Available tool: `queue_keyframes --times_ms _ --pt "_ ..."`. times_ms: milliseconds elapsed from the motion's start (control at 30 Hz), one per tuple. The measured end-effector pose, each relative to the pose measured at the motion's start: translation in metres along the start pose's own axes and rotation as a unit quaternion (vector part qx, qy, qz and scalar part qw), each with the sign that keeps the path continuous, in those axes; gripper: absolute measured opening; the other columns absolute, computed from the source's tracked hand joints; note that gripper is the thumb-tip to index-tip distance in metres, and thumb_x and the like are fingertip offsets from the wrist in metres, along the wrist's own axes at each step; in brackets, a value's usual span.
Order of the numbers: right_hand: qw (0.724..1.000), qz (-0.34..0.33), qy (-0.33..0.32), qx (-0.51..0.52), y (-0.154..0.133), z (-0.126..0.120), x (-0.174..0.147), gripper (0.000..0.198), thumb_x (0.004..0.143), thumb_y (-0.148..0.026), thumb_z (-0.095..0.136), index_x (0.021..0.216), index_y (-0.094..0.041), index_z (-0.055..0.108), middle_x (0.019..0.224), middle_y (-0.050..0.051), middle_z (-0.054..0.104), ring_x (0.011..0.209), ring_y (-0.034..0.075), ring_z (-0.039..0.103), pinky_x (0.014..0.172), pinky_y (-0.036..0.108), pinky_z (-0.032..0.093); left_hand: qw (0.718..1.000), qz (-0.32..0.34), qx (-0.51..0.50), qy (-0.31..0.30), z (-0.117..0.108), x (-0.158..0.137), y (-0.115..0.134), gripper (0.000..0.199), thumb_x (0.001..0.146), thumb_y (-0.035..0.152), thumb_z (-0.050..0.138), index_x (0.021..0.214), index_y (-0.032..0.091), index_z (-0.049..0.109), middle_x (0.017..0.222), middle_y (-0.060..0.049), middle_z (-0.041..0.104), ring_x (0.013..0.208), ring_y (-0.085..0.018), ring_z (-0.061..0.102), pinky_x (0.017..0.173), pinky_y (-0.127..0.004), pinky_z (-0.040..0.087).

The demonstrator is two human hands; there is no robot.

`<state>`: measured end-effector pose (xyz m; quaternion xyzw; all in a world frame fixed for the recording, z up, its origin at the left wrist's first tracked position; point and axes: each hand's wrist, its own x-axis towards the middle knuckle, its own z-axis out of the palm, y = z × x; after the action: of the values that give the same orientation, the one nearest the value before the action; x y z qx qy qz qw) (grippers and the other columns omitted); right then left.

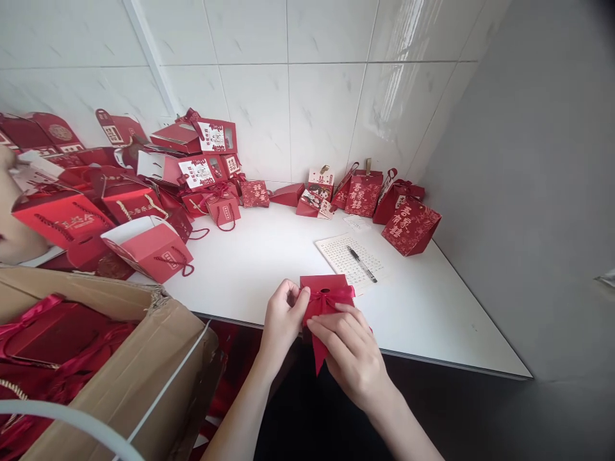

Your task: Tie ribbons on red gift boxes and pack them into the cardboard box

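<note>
A small dark red gift box (pixel 323 282) is in front of me at the table's near edge, with a round hole near its top. A red ribbon (pixel 321 346) is tied in a bow across its front, and one tail hangs below the table edge. My left hand (pixel 284 315) is closed in a pinch on the bow's left side, at the box's edge. The curled fingers of my right hand (pixel 348 342) lie over the ribbon and the box's lower right, closed on the bow. Part of the box is hidden behind them.
Several red gift boxes (pixel 364 195) line the wall on the white table (pixel 451 320). A pen (pixel 361 264) lies on a written sheet (pixel 331 248). Left are piled boxes (pixel 163 246), another person's arm (pixel 16 224) and a cardboard carton (pixel 120 378) of ribboned boxes.
</note>
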<state>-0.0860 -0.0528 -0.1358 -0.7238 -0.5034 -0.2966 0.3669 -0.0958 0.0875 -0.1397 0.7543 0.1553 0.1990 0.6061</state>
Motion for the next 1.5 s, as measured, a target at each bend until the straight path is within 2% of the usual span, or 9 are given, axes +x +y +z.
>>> queue_keyframes --times_ms 267,400,467,600,767,867,1033,1133,1500 --pt "0.993 -0.053 0.028 0.097 -0.016 0.02 -0.015 0.02 0.087 -0.001 0.047 0.097 -0.011 0.06 0.079 0.006 0.064 0.071 0.013 0.058 0.087 0.035 0.051 1.0 0.002 0.018 0.021 0.002 0.001 -0.001 0.035 0.08 0.041 0.051 0.061 0.019 0.033 0.056 0.006 0.032 0.053 -0.009 0.034 0.051 -0.021 0.031" --pt "0.988 -0.074 -0.04 0.129 -0.028 0.017 -0.018 0.017 0.09 -0.005 0.044 0.091 -0.009 0.06 0.076 0.006 0.063 0.068 0.013 0.057 0.085 0.033 0.052 0.999 -0.003 0.047 0.011 -0.001 0.001 0.001 0.036 0.081 0.046 0.05 0.062 0.019 0.037 0.056 0.006 0.037 0.053 -0.009 0.038 0.052 -0.021 0.033" --pt "0.984 -0.054 -0.063 0.159 -0.029 0.001 -0.016 0.013 0.089 -0.006 0.047 0.093 -0.011 0.058 0.074 0.005 0.062 0.067 0.014 0.055 0.076 0.032 0.053 0.998 -0.005 0.061 0.007 -0.003 0.002 0.004 0.035 0.081 0.048 0.049 0.065 0.018 0.041 0.059 0.005 0.043 0.056 -0.01 0.043 0.055 -0.021 0.035" --pt "0.978 0.083 0.054 0.181 0.0 -0.034 -0.008 0.017 0.085 -0.006 0.049 0.097 -0.018 0.055 0.08 0.005 0.058 0.074 0.016 0.055 0.066 0.031 0.05 0.996 -0.018 0.085 -0.019 -0.008 0.002 0.013 0.032 0.083 0.05 0.047 0.074 0.019 0.049 0.066 0.003 0.053 0.063 -0.013 0.053 0.061 -0.024 0.041" --pt "0.949 0.255 -0.124 0.135 0.057 -0.029 -0.009 0.1 0.067 -0.04 0.077 0.143 -0.026 0.014 0.14 0.015 0.026 0.129 0.032 0.03 0.099 0.052 0.037 0.995 0.043 0.088 -0.005 -0.009 0.0 0.018 0.021 0.082 0.039 0.053 0.077 0.019 0.05 0.081 0.0 0.059 0.077 -0.015 0.06 0.071 -0.025 0.046" --pt "0.919 0.281 -0.186 0.207 0.068 -0.012 -0.017 0.104 0.071 -0.036 0.074 0.144 -0.03 0.001 0.142 0.013 0.025 0.129 0.029 0.032 0.102 0.048 0.037 0.986 0.126 0.109 0.023 -0.006 -0.006 0.017 0.015 0.084 0.031 0.053 0.077 0.018 0.052 0.076 0.0 0.06 0.074 -0.013 0.06 0.067 -0.023 0.047" --pt "0.968 0.188 -0.031 0.161 0.058 0.0 -0.023 0.09 0.075 -0.032 0.071 0.144 -0.029 0.012 0.138 0.012 0.028 0.13 0.029 0.03 0.102 0.048 0.038 0.882 0.44 0.15 0.081 -0.001 -0.026 0.019 0.012 0.078 0.007 0.062 0.078 0.016 0.054 0.07 0.001 0.059 0.065 -0.01 0.056 0.069 -0.027 0.048" --pt "0.986 0.108 0.081 0.099 0.052 -0.004 -0.022 0.081 0.079 -0.025 0.067 0.143 -0.026 0.018 0.138 0.014 0.03 0.13 0.031 0.03 0.099 0.052 0.04 0.818 0.55 0.148 0.076 -0.001 -0.036 0.025 0.019 0.071 -0.002 0.065 0.078 0.013 0.056 0.07 0.0 0.062 0.059 -0.007 0.055 0.077 -0.035 0.049" --pt "0.985 0.04 0.149 0.072 0.042 -0.018 -0.018 0.082 0.074 -0.006 0.063 0.143 -0.023 0.02 0.139 0.015 0.03 0.127 0.032 0.034 0.1 0.059 0.035 0.798 0.585 0.121 0.075 -0.003 -0.045 0.034 0.017 0.068 -0.004 0.066 0.075 0.01 0.061 0.07 -0.002 0.064 0.06 -0.007 0.056 0.072 -0.036 0.05"
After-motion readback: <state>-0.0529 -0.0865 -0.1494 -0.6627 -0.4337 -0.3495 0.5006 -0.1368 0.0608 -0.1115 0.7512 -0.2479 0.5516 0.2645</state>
